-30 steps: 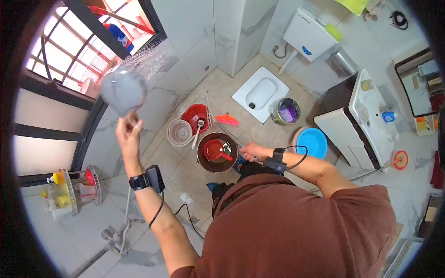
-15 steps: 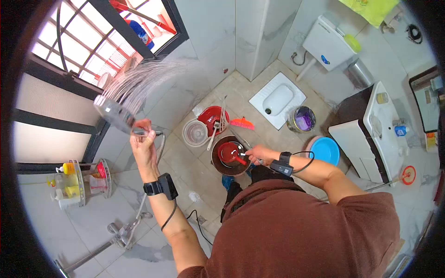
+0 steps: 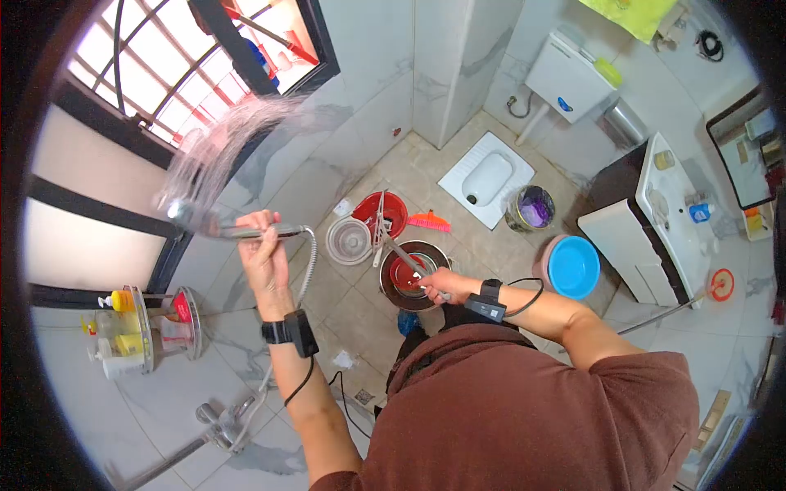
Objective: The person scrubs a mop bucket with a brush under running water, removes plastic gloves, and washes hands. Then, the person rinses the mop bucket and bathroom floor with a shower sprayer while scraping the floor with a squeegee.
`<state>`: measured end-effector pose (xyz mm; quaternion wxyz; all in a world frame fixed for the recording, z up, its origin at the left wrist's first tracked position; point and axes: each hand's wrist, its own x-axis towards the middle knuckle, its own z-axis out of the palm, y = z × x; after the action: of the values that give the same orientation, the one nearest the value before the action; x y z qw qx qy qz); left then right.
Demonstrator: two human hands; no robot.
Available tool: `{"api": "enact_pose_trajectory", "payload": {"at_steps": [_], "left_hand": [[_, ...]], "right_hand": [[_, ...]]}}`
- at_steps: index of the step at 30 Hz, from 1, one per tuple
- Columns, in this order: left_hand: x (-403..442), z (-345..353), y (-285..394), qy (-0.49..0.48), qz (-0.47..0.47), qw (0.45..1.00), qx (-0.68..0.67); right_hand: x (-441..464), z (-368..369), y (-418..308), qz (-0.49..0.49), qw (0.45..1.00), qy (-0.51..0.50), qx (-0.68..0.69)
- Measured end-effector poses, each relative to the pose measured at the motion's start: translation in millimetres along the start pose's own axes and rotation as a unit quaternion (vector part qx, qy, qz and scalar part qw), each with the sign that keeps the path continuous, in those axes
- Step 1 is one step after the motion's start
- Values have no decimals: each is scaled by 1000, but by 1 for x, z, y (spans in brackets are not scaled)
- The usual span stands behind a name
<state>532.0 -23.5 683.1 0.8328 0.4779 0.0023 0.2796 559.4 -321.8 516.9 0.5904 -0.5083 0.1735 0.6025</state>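
My left hand (image 3: pixel 264 245) is raised on the left, its fingers wrapped around the handle of a shower head (image 3: pixel 192 214). Water sprays up from the head toward the barred window and wall, and a metal hose (image 3: pixel 312 262) curves down from the handle. My right hand (image 3: pixel 442 286) is closed around a long grey handle (image 3: pixel 409 260) that slants over a dark round basin (image 3: pixel 442 255). A red dipper (image 3: pixel 404 275) lies in that basin. What the far end of the grey handle joins is unclear; it reaches toward a red basin (image 3: pixel 395 209) near an orange-headed brush (image 3: pixel 429 222).
A white slotted basket (image 3: pixel 349 240) stands beside the red basin. Ahead is a squat toilet (image 3: pixel 487 178), with a bucket holding something purple (image 3: pixel 534 209) and a blue basin (image 3: pixel 573 267) to the right. A washstand (image 3: pixel 634 245) lines the right side; a bottle shelf (image 3: pixel 147 335) hangs left.
My left hand has turned the shower head lower and flatter, and the spray has shifted with it. My right hand has moved slightly down with the grey handle, which now crosses the dark basin.
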Motion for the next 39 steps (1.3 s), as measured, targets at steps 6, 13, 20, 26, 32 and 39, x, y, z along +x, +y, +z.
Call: {"api": "enact_pose_trajectory", "payload": {"at_steps": [6, 13, 20, 26, 32, 39], "left_hand": [[-19, -25, -54, 14, -60, 980, 189], [-40, 4, -81, -101, -3, 869, 484], [-58, 28, -99, -123, 54, 853, 504], [-79, -6, -98, -8, 138, 871, 472], [-174, -158, -10, 532, 121, 613, 571], [-381, -352, 83, 722, -281, 433, 460]], "right_hand": [[5, 15, -25, -90, 988, 39, -116], [-42, 86, -77, -255, 949, 4, -185], [-46, 126, -102, -296, 944, -1, -146], [-22, 117, -110, -241, 968, -35, -64], [-3, 93, -117, -222, 972, -12, -74], [-5, 90, -119, -213, 970, 0, -116]]}}
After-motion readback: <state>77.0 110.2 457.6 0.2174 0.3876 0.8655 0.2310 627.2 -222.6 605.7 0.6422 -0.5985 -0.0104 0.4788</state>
